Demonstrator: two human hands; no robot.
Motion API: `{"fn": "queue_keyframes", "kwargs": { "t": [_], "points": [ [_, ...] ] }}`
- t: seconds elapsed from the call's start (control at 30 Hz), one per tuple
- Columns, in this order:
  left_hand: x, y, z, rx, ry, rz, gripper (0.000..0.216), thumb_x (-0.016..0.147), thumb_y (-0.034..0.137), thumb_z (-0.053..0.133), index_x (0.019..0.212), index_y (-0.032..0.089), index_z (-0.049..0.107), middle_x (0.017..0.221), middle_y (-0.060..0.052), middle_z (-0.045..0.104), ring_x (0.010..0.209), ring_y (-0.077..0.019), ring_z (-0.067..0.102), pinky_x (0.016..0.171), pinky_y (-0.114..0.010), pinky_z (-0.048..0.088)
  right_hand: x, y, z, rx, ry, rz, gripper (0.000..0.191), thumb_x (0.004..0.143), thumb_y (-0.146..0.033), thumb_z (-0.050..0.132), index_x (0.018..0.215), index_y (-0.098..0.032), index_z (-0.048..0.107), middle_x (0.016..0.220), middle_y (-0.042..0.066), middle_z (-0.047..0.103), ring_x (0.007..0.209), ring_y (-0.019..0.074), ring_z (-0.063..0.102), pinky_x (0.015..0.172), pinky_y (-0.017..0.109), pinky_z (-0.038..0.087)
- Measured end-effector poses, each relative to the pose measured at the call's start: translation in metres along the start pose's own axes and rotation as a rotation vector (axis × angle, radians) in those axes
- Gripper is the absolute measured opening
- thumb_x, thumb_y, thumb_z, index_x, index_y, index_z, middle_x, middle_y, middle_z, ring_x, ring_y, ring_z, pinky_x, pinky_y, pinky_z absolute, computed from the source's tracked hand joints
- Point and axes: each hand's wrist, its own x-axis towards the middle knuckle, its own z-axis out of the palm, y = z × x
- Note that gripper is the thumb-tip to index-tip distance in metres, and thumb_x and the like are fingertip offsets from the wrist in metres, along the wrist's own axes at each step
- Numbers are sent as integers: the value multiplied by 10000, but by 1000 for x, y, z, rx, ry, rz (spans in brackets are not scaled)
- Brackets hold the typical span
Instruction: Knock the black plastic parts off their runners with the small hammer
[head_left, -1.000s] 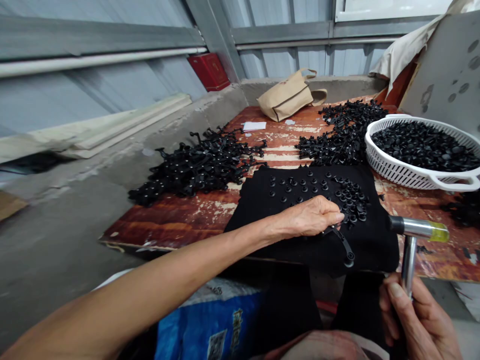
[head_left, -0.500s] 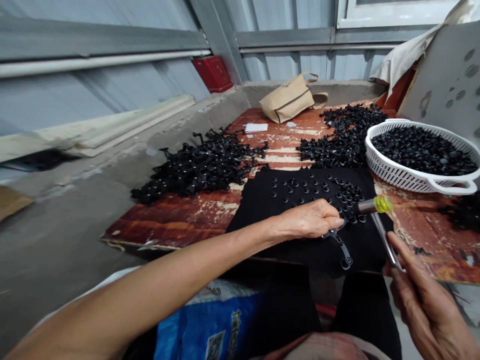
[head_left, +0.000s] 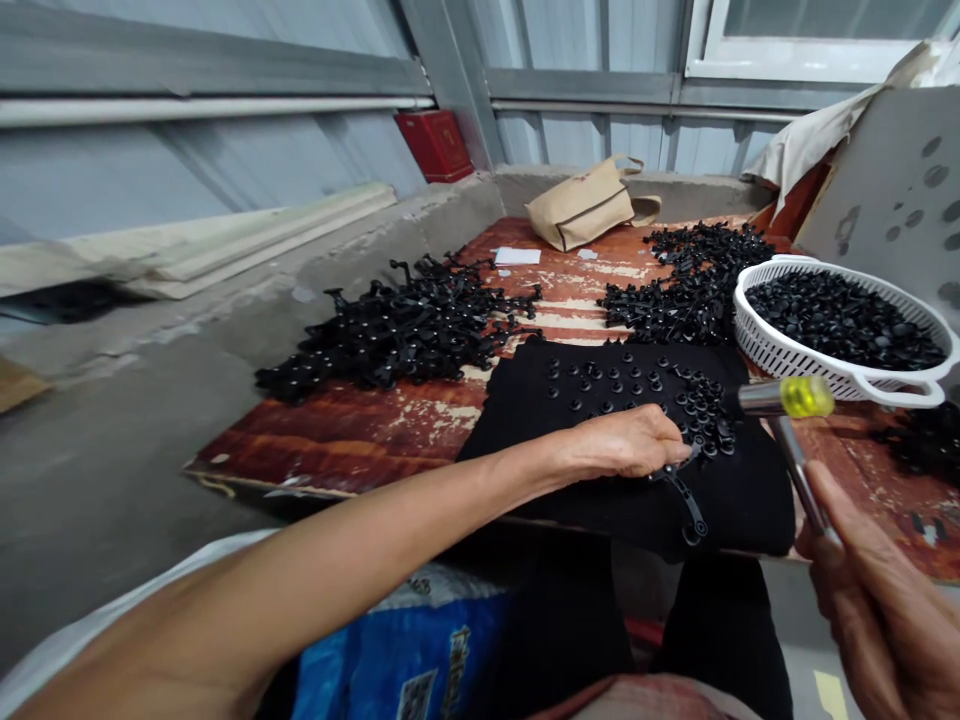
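My left hand [head_left: 637, 440] is closed on a black branched plastic part [head_left: 684, 495], pressing it against the black cloth [head_left: 517, 440] near the table's front edge. One arm of the part sticks out toward me. In my right hand [head_left: 862, 570] is a hammer [head_left: 796, 470] with a metal handle and a yellow-tipped head, raised to the right of the part. Small round black caps [head_left: 701, 405] cluster on the cloth just beyond my left fingers, with others spread in loose rows farther left. My left fingers hide some of the part.
A heap of black branched parts [head_left: 405, 320] lies on the left of the worn red table [head_left: 337, 440], another heap [head_left: 682, 290] at the back right. A white basket [head_left: 840, 375] of black pieces stands at right. A beige bag [head_left: 581, 210] lies at the back.
The hammer has moved to the right and slightly up, away from the part, with my right hand. My left hand still holds the part in nearly the same place. The view has shifted slightly.
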Motion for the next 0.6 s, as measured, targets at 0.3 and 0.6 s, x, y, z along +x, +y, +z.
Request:
{"fn": "queue_keyframes", "kwargs": {
  "t": [0.3, 0.6],
  "points": [
    [-2, 3, -1, -13, 6, -19, 353, 804, 266, 458, 495, 177, 312, 446, 66, 257, 406, -47, 222, 422, -232, 135, -2, 3, 8, -107, -21, -84, 656, 906, -58, 407, 1518, -231, 249, 1354, 115, 568, 1194, 254, 566, 962, 341, 494],
    [-2, -2, 1, -29, 16, -9, 356, 805, 259, 468, 490, 179, 323, 436, 67, 269, 395, -46, 233, 414, -227, 155, -11, 18, 19, 149, -126, 101, 624, 898, -101, 442, 1474, -324, 351, 1361, 39, 570, 1214, 247, 550, 1053, 409, 387]
  ]
}}
